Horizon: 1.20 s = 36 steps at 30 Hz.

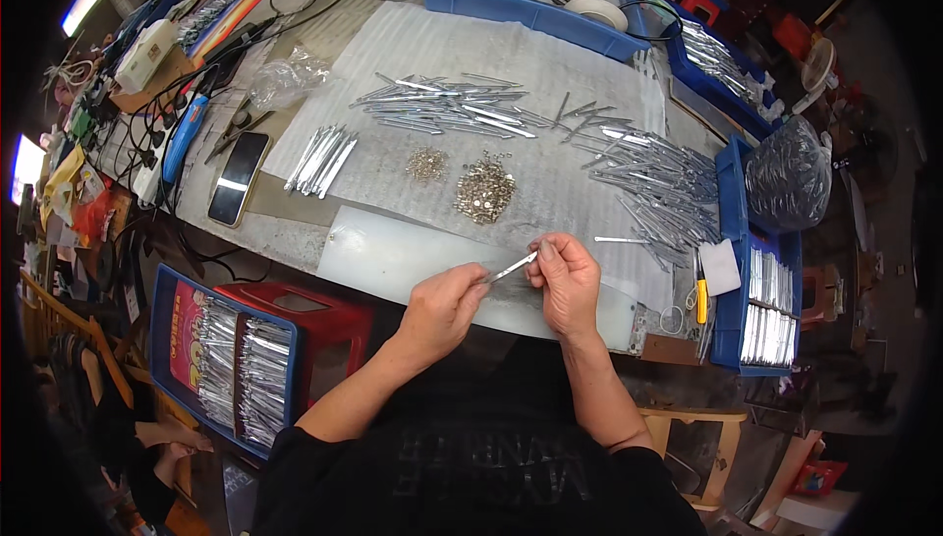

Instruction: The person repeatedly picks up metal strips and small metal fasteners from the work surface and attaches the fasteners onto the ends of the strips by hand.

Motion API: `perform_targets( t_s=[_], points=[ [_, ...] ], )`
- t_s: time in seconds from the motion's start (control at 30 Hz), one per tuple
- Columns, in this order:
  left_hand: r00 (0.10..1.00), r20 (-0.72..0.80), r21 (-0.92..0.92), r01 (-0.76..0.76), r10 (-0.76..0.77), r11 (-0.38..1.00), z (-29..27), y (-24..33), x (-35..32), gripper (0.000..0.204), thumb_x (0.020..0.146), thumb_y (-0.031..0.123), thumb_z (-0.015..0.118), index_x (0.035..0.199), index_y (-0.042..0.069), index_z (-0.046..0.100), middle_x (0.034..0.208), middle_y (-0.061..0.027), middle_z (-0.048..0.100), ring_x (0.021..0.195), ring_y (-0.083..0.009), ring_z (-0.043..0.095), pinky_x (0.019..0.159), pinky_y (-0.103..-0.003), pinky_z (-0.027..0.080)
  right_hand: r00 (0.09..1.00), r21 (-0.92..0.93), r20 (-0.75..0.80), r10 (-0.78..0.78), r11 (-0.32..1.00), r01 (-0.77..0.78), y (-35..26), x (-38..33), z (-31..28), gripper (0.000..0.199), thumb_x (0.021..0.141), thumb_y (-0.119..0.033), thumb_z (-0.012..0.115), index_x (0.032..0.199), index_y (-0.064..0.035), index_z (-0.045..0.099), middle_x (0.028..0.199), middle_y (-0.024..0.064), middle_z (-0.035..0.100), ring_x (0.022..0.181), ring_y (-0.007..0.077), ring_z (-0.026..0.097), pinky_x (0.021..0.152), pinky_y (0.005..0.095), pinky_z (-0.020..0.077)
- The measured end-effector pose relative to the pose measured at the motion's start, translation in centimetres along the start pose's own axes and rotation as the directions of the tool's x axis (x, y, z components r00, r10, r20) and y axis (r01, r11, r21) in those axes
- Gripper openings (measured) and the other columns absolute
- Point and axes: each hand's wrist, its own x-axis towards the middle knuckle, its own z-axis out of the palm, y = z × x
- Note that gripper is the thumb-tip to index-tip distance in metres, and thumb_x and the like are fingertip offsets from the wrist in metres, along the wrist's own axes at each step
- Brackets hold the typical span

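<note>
Between my two hands is a thin silvery metal strip (pixel 513 268), slanting up to the right above a whitish plastic sheet (pixel 393 252) at the table's near edge. My left hand (pixel 444 308) pinches its lower end. Closed on its upper end are the thumb and fingers of my right hand (pixel 568 282), which hide that tip. Beyond the sheet lie a heap of small brassy metal pieces (pixel 485 190) and a smaller, paler heap (pixel 427 164). Similar strips form a long pile (pixel 447 104) farther back, a large pile (pixel 658 182) to the right and a neat bunch (pixel 322 160) to the left.
Blue trays of strips stand at the right edge (pixel 729 271) and lower left (pixel 160 339), beside a red stool (pixel 324 320). A phone (pixel 239 178), cables and a clear bag (pixel 288 79) lie left. A yellow-handled tool (pixel 701 301) lies right. Another person's hand (pixel 177 443) shows lower left.
</note>
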Motion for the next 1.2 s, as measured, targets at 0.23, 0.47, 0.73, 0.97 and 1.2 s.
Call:
perform_targets(
  t_s=[0.23, 0.47, 0.73, 0.97, 1.2],
  points=[
    [0.996, -0.066, -0.237, 0.047, -0.065, 0.970, 0.8, -0.6, 1.2, 0.011, 0.078, 0.003, 0.056, 0.087, -0.003, 0.056, 0.071, -0.0095, 0.057, 0.063, -0.0131, 0.055, 0.056, -0.025, 0.044, 0.997, -0.127, 0.069, 0.033, 0.992, -0.024, 0.6, 0.7, 2.0, 0.014, 0.085, -0.014, 0.051, 0.085, -0.0007, 0.054, 0.068, -0.0009, 0.052, 0.059, 0.0032, 0.045, 0.051, 0.0156, 0.0365],
    [0.963, -0.188, -0.287, 0.134, -0.193, 0.949, -0.6, -2.9, 1.7, 0.010, 0.080, 0.005, 0.054, 0.086, -0.003, 0.056, 0.068, -0.0086, 0.055, 0.058, -0.0131, 0.050, 0.053, -0.023, 0.041, 0.977, -0.562, 0.185, -0.106, 0.804, 0.193, 0.0, 6.2, 2.5, 0.013, 0.081, -0.009, 0.052, 0.085, 0.0020, 0.057, 0.070, 0.0026, 0.056, 0.062, 0.0100, 0.051, 0.055, 0.0230, 0.0402],
    [0.929, -0.198, -0.408, 0.213, -0.314, 0.887, -0.2, -4.2, 1.3, 0.009, 0.080, 0.005, 0.054, 0.085, -0.003, 0.055, 0.066, -0.0070, 0.053, 0.057, -0.0103, 0.047, 0.052, -0.022, 0.039, 0.775, -0.760, 0.583, -0.244, 0.175, 0.626, 1.6, 12.6, 3.6, 0.009, 0.072, -0.011, 0.056, 0.073, -0.0037, 0.060, 0.069, 0.0104, 0.055, 0.071, 0.0268, 0.054, 0.065, 0.0359, 0.0394],
    [0.949, -0.214, -0.345, 0.148, -0.231, 0.927, -0.3, -4.4, 1.3, 0.012, 0.084, 0.009, 0.052, 0.087, -0.002, 0.055, 0.065, 0.0019, 0.050, 0.054, -0.0030, 0.042, 0.048, -0.017, 0.035, 0.739, -0.742, 0.668, -0.087, -0.008, 0.670, 3.1, 13.5, 4.3, 0.009, 0.069, -0.009, 0.051, 0.065, -0.0060, 0.059, 0.067, 0.0078, 0.056, 0.072, 0.0242, 0.054, 0.065, 0.0369, 0.0369],
    [0.953, -0.229, -0.301, 0.126, -0.200, 0.945, -0.4, -4.1, 1.6, 0.011, 0.083, 0.007, 0.052, 0.086, -0.003, 0.055, 0.065, 0.0007, 0.050, 0.057, -0.0047, 0.044, 0.050, -0.018, 0.036, 0.716, -0.713, 0.698, -0.004, -0.106, 0.694, 2.7, 13.9, 5.0, 0.010, 0.069, -0.006, 0.048, 0.064, -0.0050, 0.057, 0.068, 0.0085, 0.057, 0.070, 0.0244, 0.055, 0.066, 0.0373, 0.0366]
  ],
)
